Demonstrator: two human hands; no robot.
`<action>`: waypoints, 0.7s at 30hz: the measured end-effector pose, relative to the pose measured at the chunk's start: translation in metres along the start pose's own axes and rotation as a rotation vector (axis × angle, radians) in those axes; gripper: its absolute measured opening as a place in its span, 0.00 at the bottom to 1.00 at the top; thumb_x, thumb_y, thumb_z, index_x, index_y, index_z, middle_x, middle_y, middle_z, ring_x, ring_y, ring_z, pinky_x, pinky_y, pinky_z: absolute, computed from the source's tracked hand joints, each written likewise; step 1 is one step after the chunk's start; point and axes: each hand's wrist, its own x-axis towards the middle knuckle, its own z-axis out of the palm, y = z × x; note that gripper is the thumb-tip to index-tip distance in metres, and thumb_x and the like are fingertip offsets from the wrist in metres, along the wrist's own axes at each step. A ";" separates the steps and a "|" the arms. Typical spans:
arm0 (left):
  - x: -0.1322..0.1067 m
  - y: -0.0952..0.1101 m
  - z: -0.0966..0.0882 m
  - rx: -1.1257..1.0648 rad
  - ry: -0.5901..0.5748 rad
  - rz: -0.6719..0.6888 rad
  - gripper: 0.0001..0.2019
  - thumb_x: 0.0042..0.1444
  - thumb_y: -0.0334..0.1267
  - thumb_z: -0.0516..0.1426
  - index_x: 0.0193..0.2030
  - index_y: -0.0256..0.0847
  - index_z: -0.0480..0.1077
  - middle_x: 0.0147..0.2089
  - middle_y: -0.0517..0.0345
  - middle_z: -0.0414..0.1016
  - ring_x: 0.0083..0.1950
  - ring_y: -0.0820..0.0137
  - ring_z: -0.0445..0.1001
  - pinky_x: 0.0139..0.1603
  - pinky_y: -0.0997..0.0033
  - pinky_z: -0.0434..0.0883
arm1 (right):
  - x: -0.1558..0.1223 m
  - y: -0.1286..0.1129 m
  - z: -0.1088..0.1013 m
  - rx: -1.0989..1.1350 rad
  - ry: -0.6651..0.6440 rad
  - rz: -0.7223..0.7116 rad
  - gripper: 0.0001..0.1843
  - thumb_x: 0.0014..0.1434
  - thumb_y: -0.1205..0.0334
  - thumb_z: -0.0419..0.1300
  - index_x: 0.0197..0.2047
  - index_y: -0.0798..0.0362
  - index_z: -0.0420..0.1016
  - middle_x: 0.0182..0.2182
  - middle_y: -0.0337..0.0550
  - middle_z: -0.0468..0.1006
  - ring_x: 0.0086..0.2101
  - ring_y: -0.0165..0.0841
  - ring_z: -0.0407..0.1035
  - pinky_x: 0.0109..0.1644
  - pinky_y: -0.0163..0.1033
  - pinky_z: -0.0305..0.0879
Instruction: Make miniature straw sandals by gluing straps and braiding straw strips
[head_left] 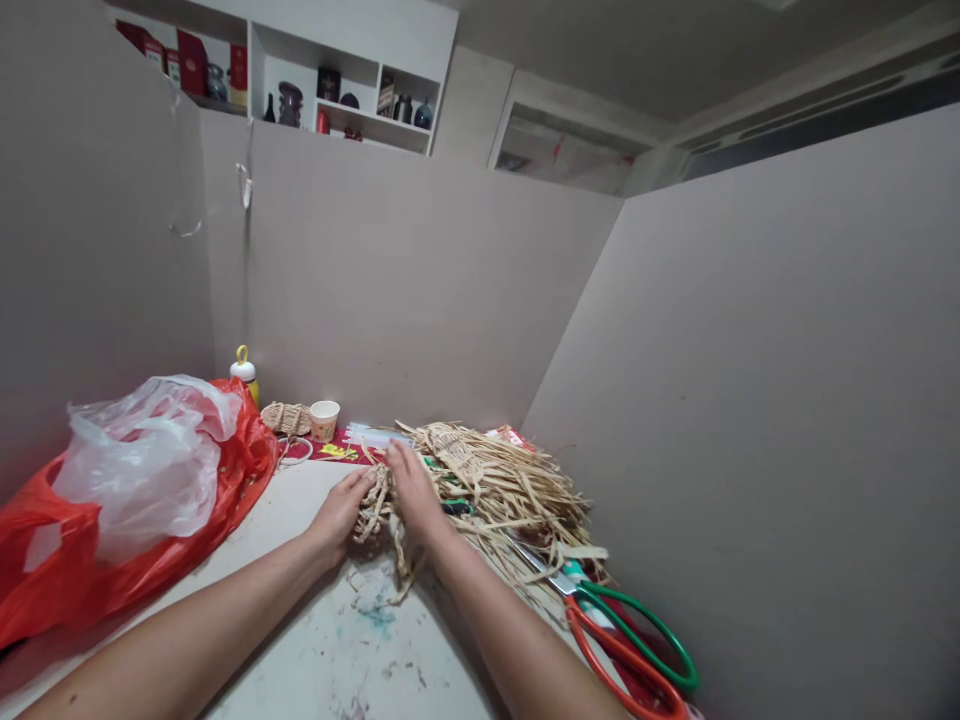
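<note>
A small piece of woven straw point(373, 512) is between my hands over the white tabletop, with loose strands hanging toward me. My left hand point(343, 510) grips its left side, fingers curled round the edge. My right hand point(412, 490) is at its right side with the fingers bent over it; their tips are partly hidden. Just right of my right hand lies a big heap of dry straw strips point(517, 490). On that heap rests a flat woven straw piece point(457, 452). Scissors point(622, 630) with one green and one red handle lie by my right forearm, blades toward the straw.
At left, a red plastic bag point(255, 450) sits under a clear plastic bag point(150, 460). Along the back stand a yellow bottle point(244, 370), a woven straw sole point(286, 418) and a paper cup point(324, 422). Grey partitions point(390, 280) enclose the table point(300, 500).
</note>
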 end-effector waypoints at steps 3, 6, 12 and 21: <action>0.004 0.007 -0.005 0.181 0.000 0.058 0.17 0.50 0.50 0.59 0.38 0.36 0.73 0.35 0.55 0.76 0.37 0.68 0.72 0.41 0.72 0.66 | 0.038 0.009 -0.039 -0.212 0.078 0.045 0.23 0.60 0.50 0.51 0.52 0.54 0.71 0.44 0.47 0.78 0.44 0.36 0.71 0.48 0.38 0.65; 0.001 0.008 -0.006 0.482 -0.151 0.072 0.18 0.51 0.52 0.57 0.28 0.36 0.70 0.24 0.62 0.68 0.26 0.73 0.65 0.30 0.75 0.61 | 0.066 0.029 -0.076 -0.475 0.151 0.144 0.19 0.55 0.60 0.54 0.49 0.54 0.73 0.47 0.53 0.77 0.47 0.42 0.69 0.51 0.44 0.61; -0.015 0.009 -0.001 1.152 -0.401 0.191 0.23 0.59 0.56 0.46 0.31 0.41 0.73 0.32 0.57 0.74 0.36 0.67 0.69 0.37 0.72 0.63 | 0.083 0.070 -0.091 -0.787 0.112 0.283 0.16 0.47 0.68 0.58 0.42 0.57 0.77 0.39 0.59 0.79 0.45 0.48 0.71 0.48 0.48 0.61; -0.014 -0.001 -0.007 1.221 -0.252 0.395 0.28 0.59 0.56 0.45 0.61 0.45 0.64 0.51 0.45 0.72 0.53 0.55 0.67 0.54 0.56 0.60 | 0.088 0.088 -0.088 -0.639 0.140 0.214 0.05 0.40 0.70 0.59 0.21 0.51 0.73 0.27 0.47 0.79 0.36 0.41 0.72 0.39 0.40 0.60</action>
